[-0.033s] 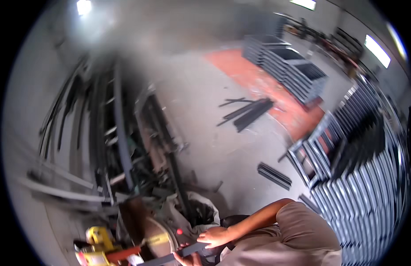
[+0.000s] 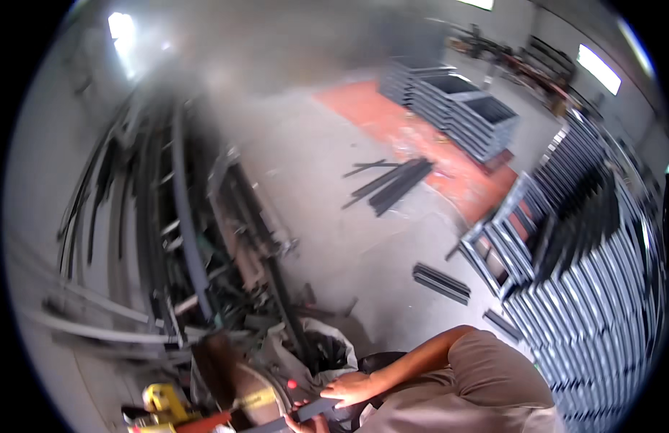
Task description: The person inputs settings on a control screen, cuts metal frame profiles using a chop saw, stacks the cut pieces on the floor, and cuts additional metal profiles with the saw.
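A dark grey flat bar or metal profile (image 2: pixel 314 408) lies slantwise across the lower edge, its left end running toward a yellow-and-red machine (image 2: pixel 163 404). My right hand (image 2: pixel 351 390) comes in from the right, its fingers closed over the bar's right end. Lower and to the left, my left hand (image 2: pixel 310 424) grips the same bar from below; part of it is cut off by the lower edge. Just beyond the hands stand a brown, curved-sided container (image 2: pixel 255 386) and a whitish sack (image 2: pixel 333 325) with dark offcuts in it. A small red knob (image 2: pixel 292 384) shows beside the bar.
Long dark bars (image 2: pixel 143 224) lean and lie in a heap at left. Bundles of dark profiles (image 2: pixel 441 283) rest on the floor. Stacked grey metal frames (image 2: pixel 587 317) stand at right, and more frames (image 2: pixel 450 108) sit on a red mat (image 2: pixel 363 108).
The whole view has shifted slightly, so background things sit a little further left. Both hands keep hold of the bar in nearly the same place.
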The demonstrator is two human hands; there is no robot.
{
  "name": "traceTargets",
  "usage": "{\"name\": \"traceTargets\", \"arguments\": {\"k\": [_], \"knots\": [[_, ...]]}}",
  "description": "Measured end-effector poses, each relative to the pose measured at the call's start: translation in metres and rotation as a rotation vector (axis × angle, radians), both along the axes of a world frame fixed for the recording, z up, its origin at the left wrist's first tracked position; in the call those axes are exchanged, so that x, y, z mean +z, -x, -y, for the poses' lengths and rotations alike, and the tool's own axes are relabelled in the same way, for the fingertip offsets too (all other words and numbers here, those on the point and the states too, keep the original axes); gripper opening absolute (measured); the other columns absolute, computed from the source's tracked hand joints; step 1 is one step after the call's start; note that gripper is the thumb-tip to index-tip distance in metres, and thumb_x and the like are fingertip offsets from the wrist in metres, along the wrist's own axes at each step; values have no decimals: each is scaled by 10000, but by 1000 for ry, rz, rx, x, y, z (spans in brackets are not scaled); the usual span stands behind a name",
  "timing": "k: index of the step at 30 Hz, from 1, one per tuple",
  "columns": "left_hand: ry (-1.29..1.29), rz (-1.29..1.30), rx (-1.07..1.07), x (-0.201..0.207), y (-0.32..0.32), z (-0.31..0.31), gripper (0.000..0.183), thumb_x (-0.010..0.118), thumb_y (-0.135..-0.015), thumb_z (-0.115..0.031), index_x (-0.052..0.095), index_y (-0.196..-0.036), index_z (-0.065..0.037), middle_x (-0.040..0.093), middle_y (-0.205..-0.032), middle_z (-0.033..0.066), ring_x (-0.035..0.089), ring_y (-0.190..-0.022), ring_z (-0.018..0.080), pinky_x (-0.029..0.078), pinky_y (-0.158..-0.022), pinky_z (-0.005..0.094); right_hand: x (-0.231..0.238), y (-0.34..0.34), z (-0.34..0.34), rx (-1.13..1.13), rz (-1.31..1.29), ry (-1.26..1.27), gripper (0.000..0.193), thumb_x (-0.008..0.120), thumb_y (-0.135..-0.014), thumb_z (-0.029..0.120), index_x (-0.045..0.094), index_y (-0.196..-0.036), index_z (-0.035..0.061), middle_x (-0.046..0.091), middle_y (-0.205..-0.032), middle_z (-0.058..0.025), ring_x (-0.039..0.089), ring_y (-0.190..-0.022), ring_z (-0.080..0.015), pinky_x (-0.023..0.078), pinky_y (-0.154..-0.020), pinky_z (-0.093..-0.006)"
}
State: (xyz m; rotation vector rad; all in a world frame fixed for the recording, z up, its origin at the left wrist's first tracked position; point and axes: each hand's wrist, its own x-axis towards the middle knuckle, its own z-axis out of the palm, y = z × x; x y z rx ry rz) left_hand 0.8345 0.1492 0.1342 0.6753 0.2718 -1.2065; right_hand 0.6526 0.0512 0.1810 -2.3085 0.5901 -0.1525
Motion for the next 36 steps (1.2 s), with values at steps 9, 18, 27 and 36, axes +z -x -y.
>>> {"name": "traceTargets", "arguments": {"k": [9, 18, 27, 36], "knots": [[-402, 342, -726, -63, -9, 20, 281, 627, -929, -328, 627, -933, -47, 661, -852, 79, 624, -829, 203, 517, -825, 384, -22, 28, -28, -235, -187, -19, 334, 700, -776, 237, 528, -979, 35, 629, -892, -154, 649, -871, -348, 517, -728, -456], [-649, 2295, -350, 11, -37, -56, 574, 841, -623, -146, 571, -1107, 4, 607, -1080, 193, 577, -1018, 382, 475, -892, 470, -34, 2, 28, -51, -145, -48, 176, 629, -775, 226, 611, -908, 112, 655, -895, -107, 643, -876, -325, 527, -728, -450], [-910, 2106, -492, -34, -98, -133, 313, 579, -787, -182, 573, -1071, -50, 566, -1050, 119, 541, -1057, 301, 428, -954, 428, -16, -127, 58, 577, -213, 410, 426, 795, -692, 231, 573, -1034, 109, 621, -873, -94, 638, -857, -306, 526, -709, -425], [-1288, 1964, -149, -95, -138, -193, 275, 550, -797, -120, 573, -1063, -55, 559, -1000, 112, 545, -1020, 288, 418, -939, 409, -11, -248, -7, 710, 39, 557, 538, 794, -678, 144, 568, -1160, 63, 580, -1088, -105, 533, -1068, -303, 441, -928, -411]]}}
